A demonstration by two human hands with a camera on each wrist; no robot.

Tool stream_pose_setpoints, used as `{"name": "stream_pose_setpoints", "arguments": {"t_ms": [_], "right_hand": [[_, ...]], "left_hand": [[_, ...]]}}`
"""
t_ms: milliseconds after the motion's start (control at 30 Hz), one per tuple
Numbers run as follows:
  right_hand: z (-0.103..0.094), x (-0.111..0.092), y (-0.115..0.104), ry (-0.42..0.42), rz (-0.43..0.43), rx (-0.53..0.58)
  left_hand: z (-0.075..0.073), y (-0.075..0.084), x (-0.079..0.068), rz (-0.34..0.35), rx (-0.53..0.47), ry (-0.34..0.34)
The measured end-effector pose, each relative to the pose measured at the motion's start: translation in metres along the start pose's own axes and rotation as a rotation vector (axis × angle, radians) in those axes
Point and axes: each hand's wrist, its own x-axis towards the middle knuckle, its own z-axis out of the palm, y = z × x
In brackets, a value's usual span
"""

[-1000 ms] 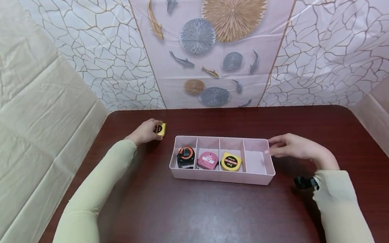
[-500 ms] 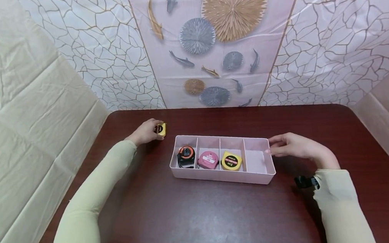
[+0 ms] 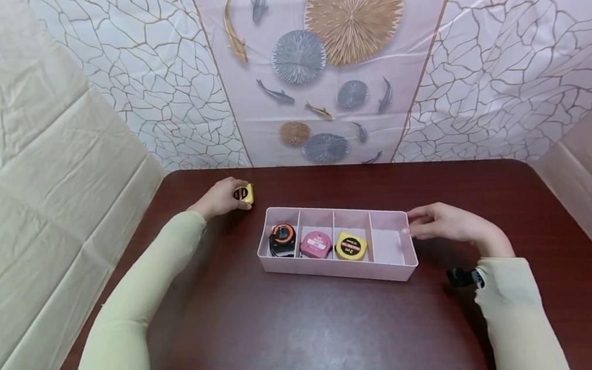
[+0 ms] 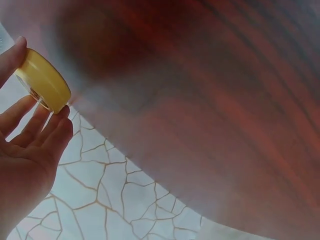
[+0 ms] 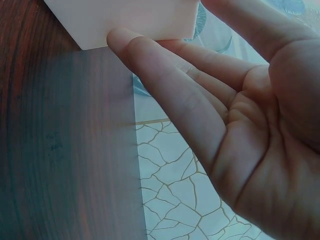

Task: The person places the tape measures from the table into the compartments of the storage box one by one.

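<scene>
At the table's far left, my left hand (image 3: 221, 197) holds a yellow tape measure (image 3: 244, 193) between thumb and fingers. In the left wrist view the tape measure (image 4: 45, 80) stands on edge, thumb on one side and fingertips on the other. A pale pink divided box (image 3: 335, 268) sits mid-table. My right hand (image 3: 449, 222) holds its right end, thumb at the rim and fingers against the outer wall. Inside, from the left, lie a black-and-orange tape measure (image 3: 282, 239), a pink tape measure (image 3: 315, 244) and a yellow 2m tape measure (image 3: 351, 246); the rightmost compartment has nothing in it.
The dark red-brown table (image 3: 298, 331) ends at a patterned cloth backdrop (image 3: 183, 101) behind. A cream cloth (image 3: 35, 161) hangs along the left side. A black strap piece (image 3: 462, 278) sticks out by the right sleeve.
My left hand and the yellow tape measure have risen slightly, and the tape measure's face has tilted a little. The right hand and the box keep their places.
</scene>
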Motion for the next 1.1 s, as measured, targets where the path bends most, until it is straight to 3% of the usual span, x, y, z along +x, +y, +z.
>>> {"name": "stream_pose_setpoints", "arguments": {"t_ms": [233, 500, 800, 1100], "right_hand": [[-0.001, -0.001, 0.0, 0.017, 0.004, -0.061], [-0.001, -0.001, 0.0, 0.011, 0.008, -0.058], [0.0, 0.0, 0.0, 0.008, -0.004, -0.036], [0.001, 0.0, 0.0, 0.003, -0.005, -0.018]], "left_hand": [[-0.017, 0.007, 0.002, 0.033, -0.005, 0.012], [-0.037, 0.023, 0.004, 0.099, 0.036, 0.036], [-0.062, 0.048, -0.003, 0.089, 0.047, 0.025], [-0.088, 0.055, -0.013, 0.104, 0.014, 0.053]]}}
